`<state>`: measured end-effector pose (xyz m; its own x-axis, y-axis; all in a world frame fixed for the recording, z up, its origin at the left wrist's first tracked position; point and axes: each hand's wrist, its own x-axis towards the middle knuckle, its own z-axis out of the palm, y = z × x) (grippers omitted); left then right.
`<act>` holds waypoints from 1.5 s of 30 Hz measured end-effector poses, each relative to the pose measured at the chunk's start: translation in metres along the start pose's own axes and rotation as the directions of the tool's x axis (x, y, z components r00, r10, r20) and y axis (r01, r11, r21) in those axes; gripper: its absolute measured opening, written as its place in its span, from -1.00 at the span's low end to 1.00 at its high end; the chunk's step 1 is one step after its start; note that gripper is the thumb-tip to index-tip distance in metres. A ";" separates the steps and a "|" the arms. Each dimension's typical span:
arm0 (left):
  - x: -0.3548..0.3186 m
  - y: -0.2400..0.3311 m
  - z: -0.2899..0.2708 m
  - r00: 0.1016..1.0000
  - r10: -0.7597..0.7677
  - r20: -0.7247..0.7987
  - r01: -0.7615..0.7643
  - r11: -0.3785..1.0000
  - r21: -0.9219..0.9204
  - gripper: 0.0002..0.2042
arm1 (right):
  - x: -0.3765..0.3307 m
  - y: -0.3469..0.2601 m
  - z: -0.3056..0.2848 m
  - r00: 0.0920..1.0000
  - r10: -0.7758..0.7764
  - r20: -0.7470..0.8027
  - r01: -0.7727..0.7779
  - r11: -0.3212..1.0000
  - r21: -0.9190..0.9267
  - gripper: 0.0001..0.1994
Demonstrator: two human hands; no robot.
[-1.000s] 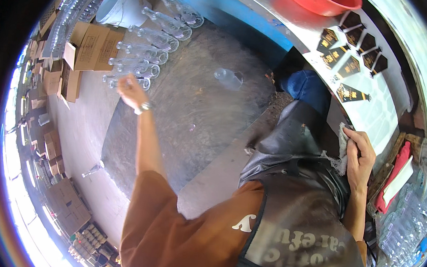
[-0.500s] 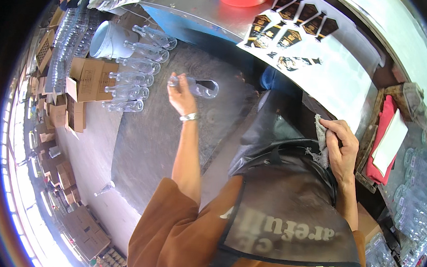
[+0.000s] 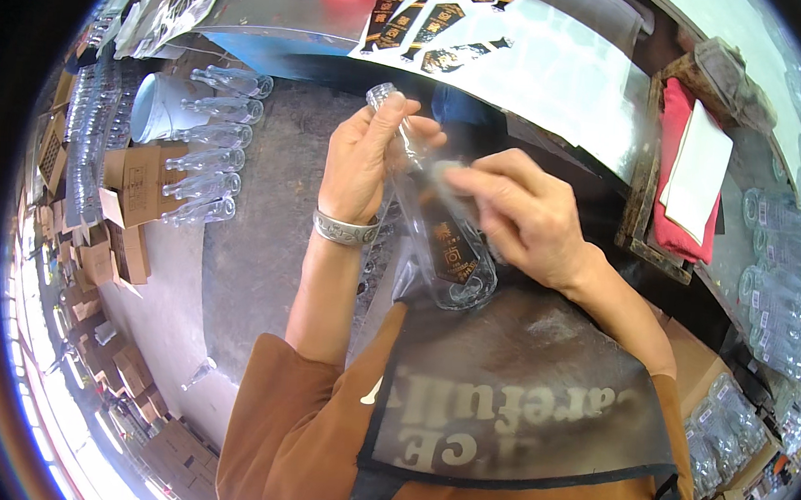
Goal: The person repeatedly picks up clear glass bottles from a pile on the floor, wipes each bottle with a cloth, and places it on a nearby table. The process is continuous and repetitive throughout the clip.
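In the head view, the left hand (image 3: 360,160) sits a bit above the middle of the frame. Its fingers are wrapped around the neck of a clear glass bottle (image 3: 420,228). The bottle leans, with its mouth toward the upper left and its round bottom lower down, near the dark apron (image 3: 520,395). I cannot tell if the bottom touches the apron. A black and gold label (image 3: 455,252) shows on the bottle's side.

The right hand (image 3: 535,217) is curled by the bottle's right side. Its fingertips seem to pinch a pale scrap (image 3: 444,170), maybe cloth, but it is too blurry to be sure.

The step looks like rubbing the label smooth. To do it well, hold the neck snugly so the bottle does not roll. Rub softly from the middle out to the edges, so bubbles get pushed out. Go gently at the corners, because they could lift or fold. Glass may be slippery, so don't push too hard.

More labels (image 3: 444,22) lie on the tabletop (image 3: 278,9) at the top, and other bottles (image 3: 206,158) lie in a row at the upper left.
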<state>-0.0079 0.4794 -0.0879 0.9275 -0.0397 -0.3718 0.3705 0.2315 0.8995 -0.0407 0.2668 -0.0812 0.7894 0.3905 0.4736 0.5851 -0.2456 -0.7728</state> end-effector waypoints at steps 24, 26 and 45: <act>0.001 -0.003 0.014 0.991 -0.074 0.112 0.071 0.997 0.023 -0.59 | -0.002 -0.017 0.004 1.000 0.016 0.018 -0.013 0.987 -0.161 -0.59; 0.002 -0.006 0.016 0.992 -0.066 0.103 0.067 0.998 0.001 -0.62 | -0.002 -0.018 0.004 0.997 -0.042 0.071 0.059 0.967 -0.249 -0.57; 0.007 -0.013 0.017 0.985 -0.102 0.138 0.096 0.994 0.046 -0.61 | -0.012 -0.017 -0.003 0.995 -0.016 0.100 0.041 0.966 -0.254 -0.59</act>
<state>-0.0055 0.4600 -0.0982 0.8831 -0.1967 -0.4260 0.4598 0.1814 0.8693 -0.0595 0.2639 -0.0719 0.7572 0.4816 0.4412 0.6453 -0.4469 -0.6196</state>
